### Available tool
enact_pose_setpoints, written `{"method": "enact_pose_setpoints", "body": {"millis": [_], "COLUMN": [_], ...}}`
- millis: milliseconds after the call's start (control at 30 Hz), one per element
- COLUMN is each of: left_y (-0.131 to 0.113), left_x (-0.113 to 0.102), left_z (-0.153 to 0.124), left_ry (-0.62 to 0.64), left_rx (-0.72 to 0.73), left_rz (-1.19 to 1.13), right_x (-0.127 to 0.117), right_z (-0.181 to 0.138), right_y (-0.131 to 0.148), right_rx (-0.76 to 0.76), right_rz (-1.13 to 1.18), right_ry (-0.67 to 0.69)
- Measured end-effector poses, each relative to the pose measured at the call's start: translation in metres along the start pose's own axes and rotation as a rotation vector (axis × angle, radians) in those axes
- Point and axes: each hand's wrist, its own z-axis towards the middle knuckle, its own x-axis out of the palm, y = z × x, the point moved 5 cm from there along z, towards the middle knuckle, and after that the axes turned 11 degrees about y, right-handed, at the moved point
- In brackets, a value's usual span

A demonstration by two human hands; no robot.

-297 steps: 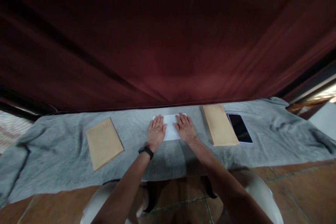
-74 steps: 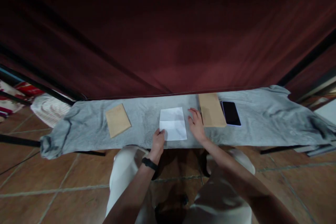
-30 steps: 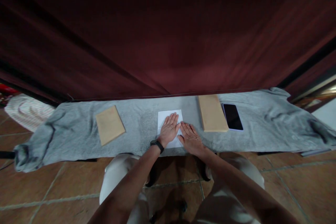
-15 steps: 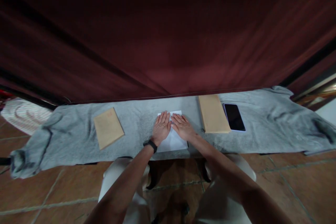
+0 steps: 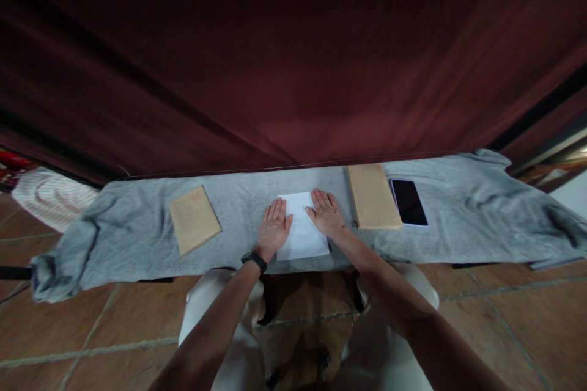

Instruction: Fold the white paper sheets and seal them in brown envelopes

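Observation:
A sheet of white paper (image 5: 301, 233) lies flat in front of me on a grey cloth (image 5: 247, 195). My left hand (image 5: 274, 227) rests palm down along its left edge, fingers stretched out, with a dark band on the wrist. Over the right edge of the paper, my right hand (image 5: 326, 214) lies flat too, its fingers extended and slightly spread. Neither hand grips anything. The middle of the sheet shows between the two thumbs; parts of its side edges are hidden under the hands.
Left of the hands lies a brown envelope (image 5: 195, 220). To the right is a stack of brown envelopes (image 5: 373, 198), with a smartphone (image 5: 409, 203) beside it. A dark red curtain (image 5: 293, 104) hangs behind the cloth-covered surface. Tiled floor (image 5: 92, 330) lies below.
My hands have slid apart from the middle of the paper, the left one to the left and the right one to the right. More of the sheet is uncovered between them.

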Motion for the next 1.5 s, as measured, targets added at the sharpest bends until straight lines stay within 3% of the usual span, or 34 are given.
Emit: {"method": "enact_pose_setpoints", "body": {"millis": [133, 333, 433, 567, 633, 1167, 1333, 1500], "left_y": [-0.005, -0.054, -0.06, -0.056, -0.053, -0.02, -0.01, 0.007], "left_x": [-0.01, -0.003, 0.004, 0.013, 0.015, -0.007, -0.008, -0.009], "left_z": [-0.031, -0.076, -0.082, -0.08, -0.08, -0.118, -0.114, -0.078], "left_ry": [-0.03, -0.007, -0.015, -0.002, -0.002, -0.021, -0.011, -0.082], "left_rx": [0.029, 0.211, 0.211, 0.245, 0.248, 0.046, -0.044, -0.383], "left_rz": [0.003, 0.045, 0.074, 0.095, 0.091, -0.031, -0.259, -0.898], "right_x": [-0.003, -0.014, -0.012, 0.01, 0.02, 0.008, 0.005, 0.003], "right_z": [-0.001, -0.005, -0.021, -0.049, -0.06, -0.093, -0.099, -0.099], "right_y": [0.002, 0.01, 0.034, 0.075, 0.08, 0.023, 0.016, 0.018], "right_rx": [0.003, 0.033, 0.025, -0.108, -0.122, -0.042, -0.028, -0.033], "right_rz": [0.019, -0.047, -0.044, -0.03, -0.046, -0.239, -0.273, -0.275], "right_ry": [0.017, 0.002, -0.033, 0.055, 0.092, -0.004, -0.017, -0.042]}}
